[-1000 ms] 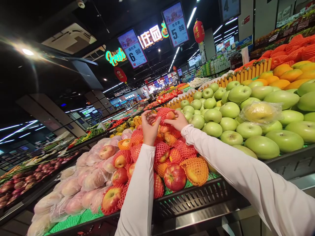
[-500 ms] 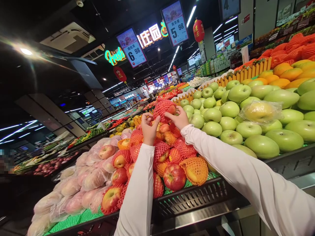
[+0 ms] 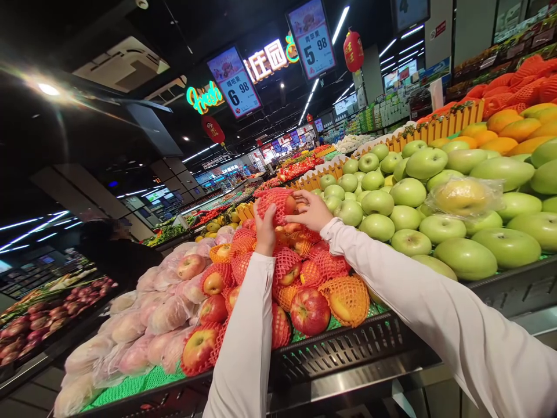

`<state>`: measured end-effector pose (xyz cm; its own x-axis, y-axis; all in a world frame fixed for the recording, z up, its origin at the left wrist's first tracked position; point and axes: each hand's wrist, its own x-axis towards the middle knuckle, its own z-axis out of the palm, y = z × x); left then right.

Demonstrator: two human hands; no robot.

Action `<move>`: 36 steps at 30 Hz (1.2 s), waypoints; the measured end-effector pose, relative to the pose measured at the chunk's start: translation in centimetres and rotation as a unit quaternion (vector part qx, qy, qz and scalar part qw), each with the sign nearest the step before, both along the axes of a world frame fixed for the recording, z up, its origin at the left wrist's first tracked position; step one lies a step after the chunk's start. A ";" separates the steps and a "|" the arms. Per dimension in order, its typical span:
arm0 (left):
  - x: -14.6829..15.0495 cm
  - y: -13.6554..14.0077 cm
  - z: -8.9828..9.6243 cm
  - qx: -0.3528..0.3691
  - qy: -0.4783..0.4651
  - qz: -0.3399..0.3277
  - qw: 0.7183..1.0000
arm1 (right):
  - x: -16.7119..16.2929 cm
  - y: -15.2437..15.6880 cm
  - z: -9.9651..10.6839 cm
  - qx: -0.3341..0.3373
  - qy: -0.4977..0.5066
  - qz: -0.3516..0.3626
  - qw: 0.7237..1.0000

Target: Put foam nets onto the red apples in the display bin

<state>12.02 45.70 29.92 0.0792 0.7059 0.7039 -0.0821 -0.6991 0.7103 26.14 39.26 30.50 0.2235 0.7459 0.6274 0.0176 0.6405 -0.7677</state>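
Observation:
An apple in a red foam net point(image 3: 275, 204) is held up above the pile between my two hands. My left hand point(image 3: 264, 231) closes on its left and near side, thumb upright against the net. From the right, my right hand point(image 3: 314, 212) has its bent fingers and thumb on the apple's bare side. Below them lie more apples in red and orange foam nets, among them a red apple point(image 3: 310, 311) and one in an orange net point(image 3: 347, 301). The far side of the held apple is hidden.
Bagged pinkish fruit point(image 3: 167, 316) is heaped at the left, green apples point(image 3: 407, 194) at the right. A black slotted crate wall point(image 3: 339, 351) runs along the front. Price screens point(image 3: 234, 82) hang overhead. A person in dark clothes point(image 3: 117, 252) is beyond the left side.
The netted apple has moved slightly down and left, and has turned in my hands. My right hand's fingers have shifted on it. A person has come into view at the left.

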 end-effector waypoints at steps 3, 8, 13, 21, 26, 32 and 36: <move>-0.7 0.0 0.3 0.050 0.013 0.137 0.989 | 0.8 0.2 0.2 -0.015 -0.001 -0.065 0.998; -2.4 -0.3 0.4 0.077 0.173 0.360 0.913 | 1.2 0.6 0.1 -0.043 0.031 -0.123 0.991; -3.3 0.3 0.1 -0.034 0.263 0.421 0.867 | 0.6 0.4 -0.2 -0.052 -0.002 -0.109 0.993; -3.8 1.7 -0.3 0.044 0.307 0.346 0.885 | 0.4 0.5 -0.3 -0.055 0.005 -0.085 0.995; -3.5 3.0 -0.5 0.047 0.337 0.072 0.938 | 0.3 0.7 -0.5 -0.049 0.007 -0.084 0.995; -2.9 3.4 -0.9 -0.010 0.323 0.014 0.946 | 0.1 0.6 -0.5 -0.059 -0.006 -0.065 0.996; -3.0 3.0 -0.9 0.046 0.329 0.071 0.941 | 0.2 0.3 -0.4 -0.058 -0.010 -0.066 0.996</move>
